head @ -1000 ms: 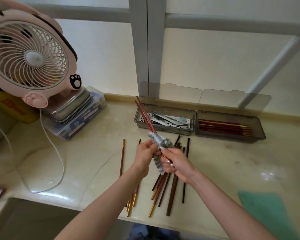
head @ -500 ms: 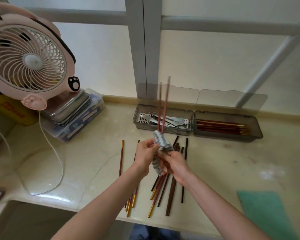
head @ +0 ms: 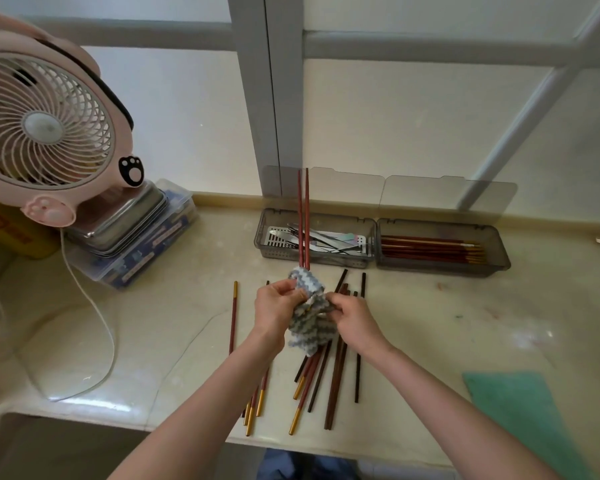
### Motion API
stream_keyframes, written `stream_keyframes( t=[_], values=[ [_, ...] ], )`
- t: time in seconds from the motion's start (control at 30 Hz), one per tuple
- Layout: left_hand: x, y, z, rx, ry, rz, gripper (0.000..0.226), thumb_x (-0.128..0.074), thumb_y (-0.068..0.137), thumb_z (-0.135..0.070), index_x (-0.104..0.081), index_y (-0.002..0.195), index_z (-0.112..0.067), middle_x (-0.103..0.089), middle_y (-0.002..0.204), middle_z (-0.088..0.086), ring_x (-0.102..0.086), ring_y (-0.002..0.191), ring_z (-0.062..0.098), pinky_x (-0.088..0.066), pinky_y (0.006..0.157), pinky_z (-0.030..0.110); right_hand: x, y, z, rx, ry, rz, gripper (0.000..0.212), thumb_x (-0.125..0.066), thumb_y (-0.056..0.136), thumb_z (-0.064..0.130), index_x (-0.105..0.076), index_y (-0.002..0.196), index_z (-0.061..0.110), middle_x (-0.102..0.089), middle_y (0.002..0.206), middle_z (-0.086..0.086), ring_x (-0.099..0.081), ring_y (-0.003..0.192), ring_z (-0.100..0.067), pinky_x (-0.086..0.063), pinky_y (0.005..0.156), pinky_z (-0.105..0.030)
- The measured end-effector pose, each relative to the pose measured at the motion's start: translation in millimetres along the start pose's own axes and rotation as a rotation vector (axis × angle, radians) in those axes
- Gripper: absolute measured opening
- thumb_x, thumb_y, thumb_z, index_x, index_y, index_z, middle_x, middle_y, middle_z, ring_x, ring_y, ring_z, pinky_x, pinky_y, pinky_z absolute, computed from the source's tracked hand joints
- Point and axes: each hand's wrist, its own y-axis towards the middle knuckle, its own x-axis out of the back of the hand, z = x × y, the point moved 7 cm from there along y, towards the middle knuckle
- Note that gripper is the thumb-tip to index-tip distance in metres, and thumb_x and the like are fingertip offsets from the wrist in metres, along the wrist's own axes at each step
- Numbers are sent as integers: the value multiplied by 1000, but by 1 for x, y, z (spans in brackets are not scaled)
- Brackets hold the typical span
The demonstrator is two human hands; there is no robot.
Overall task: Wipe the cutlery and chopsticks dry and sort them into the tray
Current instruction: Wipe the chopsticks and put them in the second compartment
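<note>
L hand (head: 276,306) & R hand (head: 352,317) both pinching striped cloth (head: 309,320) – wrapped round lower ends of two red chopsticks (head: 303,216), upright before tray (head: 444,270) – loose chopsticks (head: 333,382) on counter (head: 430,323) beneath

Left hand (head: 276,306) and right hand (head: 352,318) at frame centre, both pinching striped cloth (head: 307,329) bunched between them. Held pair (head: 303,220) of red chopsticks sticks up out of cloth, near upright, crossing in front of cutlery tray (head: 340,261). Chopstick tray (head: 440,270) right beside it, red sticks inside. Loose chopsticks (head: 333,379) scattered on counter (head: 465,323) under my hands; single chopstick (head: 234,317) apart, left. Pink fan (head: 45,129) upper left. Green mat (head: 520,420) lower right.
</note>
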Motion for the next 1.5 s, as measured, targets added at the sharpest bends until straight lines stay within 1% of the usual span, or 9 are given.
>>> stream_keyframes(
  t=[0.17, 0.27, 0.47, 0.8, 0.97, 1.07, 1.23, 1.43, 1.5],
  values=[
    [-2, 0, -3, -53, 39, 31, 16, -53, 91, -5, -68, 95, -5, -70, 90, 12, -67, 84, 23, -55, 77, 34, 0, -5, 11, 14, 285, 66, 44, -49, 80, -2, -60, 116, 22, -64, 115, 4, -58, 110, -9, -49, 90, -24],
    [-7, -2, -3, -50, 29, 116, 17, -54, 89, 0, -67, 99, -3, -71, 89, 11, -68, 79, 21, -55, 67, 28, 22, -2, 19, 3, 520, -142, 44, -53, 74, 13, -62, 116, 22, -65, 115, 4, -58, 110, -8, -47, 92, -23],
    [-12, 2, -1, 36, -149, 157, 27, -49, 82, 17, -63, 91, -5, -69, 74, 3, -58, 61, 15, -40, 47, 20, 46, -13, 38, 52, 330, -524, 14, -58, 87, 4, -62, 93, 16, -62, 87, -3, -56, 74, -8, -45, 64, -14],
    [-14, 3, 6, -1, -18, 163, 14, -53, 88, 1, -67, 89, -2, -69, 82, 11, -65, 77, 22, -53, 67, 31, 36, 3, 40, -7, 325, -343, 8, -60, 91, 28, -67, 95, 27, -65, 98, 7, -57, 85, 1, -44, 74, -12],
    [-17, 0, 11, 7, 86, 209, 20, -50, 91, -4, -69, 82, -6, -69, 75, 9, -63, 71, 20, -49, 68, 29, 34, 11, 35, -147, 478, -221, 28, -61, 89, 38, -73, 95, 13, -66, 82, -4, -50, 59, -15, -40, 58, -18],
    [-22, -2, 14, 13, 236, 386, 19, -49, 91, -3, -67, 87, -1, -68, 77, 9, -62, 70, 18, -49, 65, 25, 36, 12, 28, -193, 535, -211, 18, -64, 87, 34, -75, 88, 19, -70, 99, -14, -56, 78, -36, -49, 70, -32],
    [-26, 3, 6, 7, 157, 328, 19, -51, 85, 5, -67, 86, -5, -68, 77, 6, -64, 70, 16, -49, 62, 24, 18, 10, 31, -192, 497, -2, 16, -67, 85, 26, -74, 89, 12, -72, 83, 2, -66, 77, -9, -48, 66, -13],
    [-16, 11, -5, 79, -239, 113, 23, -43, 87, 12, -60, 83, -2, -62, 72, 7, -59, 57, 13, -50, 51, 19, 45, -3, 27, -72, 314, -476, 20, -63, 85, 40, -62, 90, 21, -62, 93, 0, -59, 84, -14, -49, 73, -25],
    [-8, 15, -6, 73, -369, 51, 24, -40, 89, 12, -59, 83, -3, -61, 71, 6, -60, 49, 8, -49, 47, 17, 37, -9, 27, -87, 181, -389, 28, -56, 90, 42, -60, 89, 15, -64, 84, -1, -61, 75, -13, -48, 61, -23]
  ],
)
